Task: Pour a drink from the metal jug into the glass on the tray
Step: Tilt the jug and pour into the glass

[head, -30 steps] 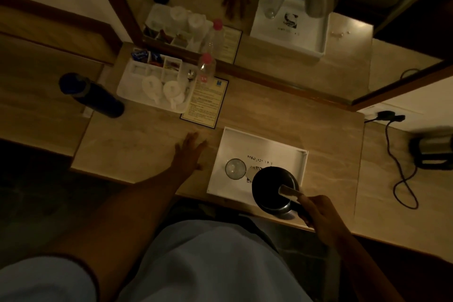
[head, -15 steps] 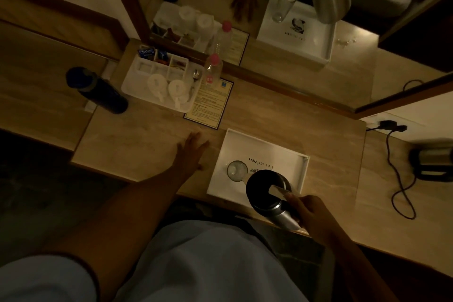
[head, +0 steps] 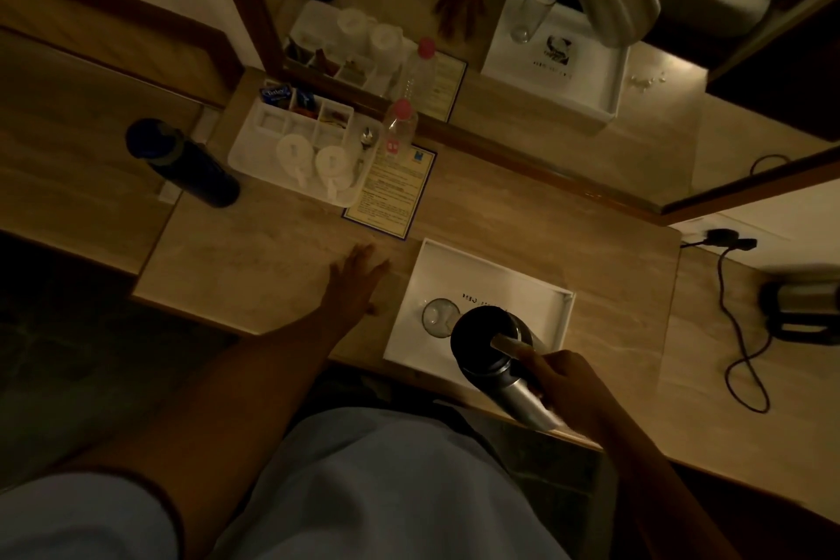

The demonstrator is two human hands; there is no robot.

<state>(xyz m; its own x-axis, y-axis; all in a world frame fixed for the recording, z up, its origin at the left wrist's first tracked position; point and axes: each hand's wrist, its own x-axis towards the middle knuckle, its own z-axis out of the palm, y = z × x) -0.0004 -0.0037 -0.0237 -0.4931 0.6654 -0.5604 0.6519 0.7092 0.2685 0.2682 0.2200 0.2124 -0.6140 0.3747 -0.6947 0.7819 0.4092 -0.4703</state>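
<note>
A metal jug (head: 493, 348) with a dark top hangs tilted over the white tray (head: 550, 309) at the counter's near edge. My right hand (head: 570, 386) grips its handle. The jug's top leans toward a clear glass (head: 437, 316), which stands upright in the tray's left part, and its rim partly covers the glass's right side. My left hand (head: 357, 282) lies flat on the counter with fingers spread, just left of the tray and holding nothing.
A dark blue bottle (head: 182, 161) stands at the counter's left end. A white organiser (head: 254, 136) with cups and tea bags, a clear bottle with a pink cap (head: 400, 127) and a printed card (head: 393, 193) sit before a mirror. A kettle (head: 804, 309) and cord (head: 745, 350) lie at right.
My right hand has lifted the jug and tipped it left toward the glass, so its steel body now shows below the top. My left hand has stayed flat on the counter.
</note>
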